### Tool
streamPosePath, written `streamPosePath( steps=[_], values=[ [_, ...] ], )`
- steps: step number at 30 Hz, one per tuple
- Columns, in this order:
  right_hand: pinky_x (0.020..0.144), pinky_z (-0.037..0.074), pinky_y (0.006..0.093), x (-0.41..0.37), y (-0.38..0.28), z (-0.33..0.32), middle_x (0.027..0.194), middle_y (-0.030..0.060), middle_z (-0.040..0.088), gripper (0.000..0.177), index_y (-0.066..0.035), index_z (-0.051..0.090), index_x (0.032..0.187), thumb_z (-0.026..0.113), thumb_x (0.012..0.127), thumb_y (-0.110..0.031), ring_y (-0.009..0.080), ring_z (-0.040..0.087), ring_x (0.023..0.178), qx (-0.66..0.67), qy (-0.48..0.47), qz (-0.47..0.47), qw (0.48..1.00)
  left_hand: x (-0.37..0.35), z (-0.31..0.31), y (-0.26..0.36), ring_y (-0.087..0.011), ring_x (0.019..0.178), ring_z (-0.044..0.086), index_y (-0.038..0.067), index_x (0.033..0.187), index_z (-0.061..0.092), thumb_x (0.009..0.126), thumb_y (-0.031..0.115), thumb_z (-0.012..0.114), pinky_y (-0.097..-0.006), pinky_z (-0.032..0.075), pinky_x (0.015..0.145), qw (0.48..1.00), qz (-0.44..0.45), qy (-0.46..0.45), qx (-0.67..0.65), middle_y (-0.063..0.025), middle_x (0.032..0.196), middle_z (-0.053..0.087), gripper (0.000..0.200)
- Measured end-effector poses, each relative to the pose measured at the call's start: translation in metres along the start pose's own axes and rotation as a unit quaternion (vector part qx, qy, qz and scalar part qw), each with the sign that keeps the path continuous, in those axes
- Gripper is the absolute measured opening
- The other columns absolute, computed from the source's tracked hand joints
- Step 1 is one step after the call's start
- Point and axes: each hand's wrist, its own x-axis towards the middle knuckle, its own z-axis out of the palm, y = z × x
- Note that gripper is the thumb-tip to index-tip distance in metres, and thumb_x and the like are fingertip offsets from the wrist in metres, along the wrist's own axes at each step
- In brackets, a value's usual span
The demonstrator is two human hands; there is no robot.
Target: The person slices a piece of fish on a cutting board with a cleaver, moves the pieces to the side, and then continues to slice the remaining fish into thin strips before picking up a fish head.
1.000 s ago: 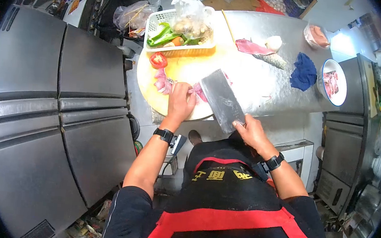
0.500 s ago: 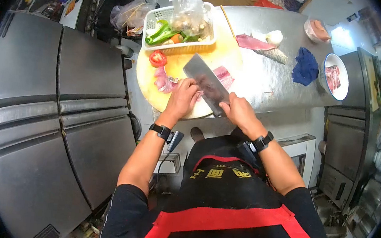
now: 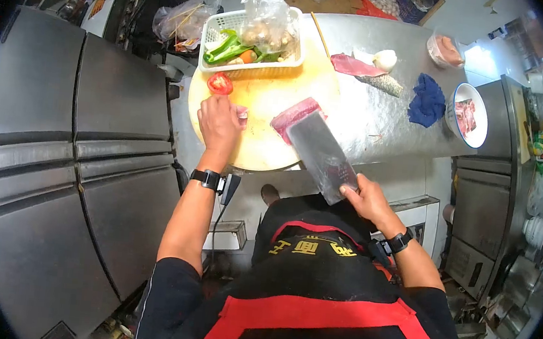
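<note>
A raw pink fish fillet (image 3: pixel 298 116) lies on the round yellow cutting board (image 3: pixel 257 143). My right hand (image 3: pixel 373 200) is shut on the handle end of a cleaver (image 3: pixel 322 156), whose broad blade slants over the board's near edge, its far corner by the fillet. At the board's left side, my left hand (image 3: pixel 218 122) is closed over thin fish slices (image 3: pixel 242 116), its fingers curled down and mostly hiding them. Just beyond those fingers sits a halved tomato (image 3: pixel 220 83), cut face up.
A white basket (image 3: pixel 252 67) with green peppers and a plastic bag stands on the board's far side. Along the metal table (image 3: pixel 373 127) are a piece of fish with skin (image 3: pixel 382 83), a blue cloth (image 3: pixel 428 101), a bowl of meat (image 3: pixel 477 133) and a tub (image 3: pixel 446 52). Steel cabinets (image 3: pixel 122 90) stand left.
My left hand has moved left from beside the blade to the fish slices near the tomato. The cleaver has come back toward me and right, uncovering more of the fillet.
</note>
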Motion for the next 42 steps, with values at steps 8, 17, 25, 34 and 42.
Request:
streamPosePath(
  steps=[8,17,25,34,42],
  values=[
    [0.060,0.048,0.0471,0.051,0.007,0.013,0.068,0.0258,0.061,0.046,0.006,0.056,0.090,0.072,0.093,-0.038,0.0413,0.064,0.064,0.021,0.021,0.025,0.999,-0.050,0.048,0.058,-0.0418,0.145,0.038,-0.009,0.145,0.044,0.090,0.009,0.062,-0.0489,0.031,0.121,0.967,0.194,-0.039,-0.162,-0.0284,0.154,0.041,0.060],
    [0.066,0.050,0.0515,0.062,0.015,0.024,0.078,0.0307,0.064,0.046,0.006,0.056,0.089,0.070,0.094,-0.038,0.0495,0.064,0.075,-0.010,0.046,-0.014,0.999,-0.056,0.057,0.060,-0.0400,0.151,0.028,-0.009,0.150,0.038,0.096,0.016,0.056,-0.0479,0.020,0.127,0.969,0.189,-0.104,-0.121,-0.0275,0.160,0.032,0.062],
    [0.067,0.047,0.0525,0.083,-0.006,0.004,0.080,0.0319,0.062,0.049,0.005,0.053,0.087,0.069,0.095,-0.040,0.0511,0.062,0.079,-0.061,0.003,-0.003,0.998,-0.050,0.050,0.061,-0.0426,0.150,0.028,-0.012,0.147,0.039,0.095,0.017,0.056,-0.0491,0.021,0.126,0.966,0.200,-0.113,-0.118,-0.0288,0.158,0.034,0.062],
    [0.075,0.053,0.0514,0.117,-0.031,0.020,0.082,0.0333,0.066,0.044,0.009,0.061,0.095,0.069,0.094,-0.034,0.0503,0.067,0.083,-0.032,0.000,-0.034,0.999,-0.048,0.047,0.057,-0.0427,0.152,0.024,-0.010,0.151,0.034,0.094,0.013,0.056,-0.0486,0.020,0.126,0.961,0.210,-0.134,-0.121,-0.0280,0.162,0.028,0.065],
    [0.075,0.053,0.0528,0.080,-0.015,0.022,0.084,0.0336,0.066,0.044,0.009,0.057,0.097,0.067,0.096,-0.034,0.0509,0.066,0.084,-0.045,-0.009,-0.019,0.999,-0.047,0.052,0.053,-0.0411,0.152,0.026,-0.007,0.151,0.038,0.096,0.017,0.056,-0.0490,0.021,0.126,0.962,0.216,-0.140,-0.093,-0.0249,0.162,0.030,0.062]
  ],
)
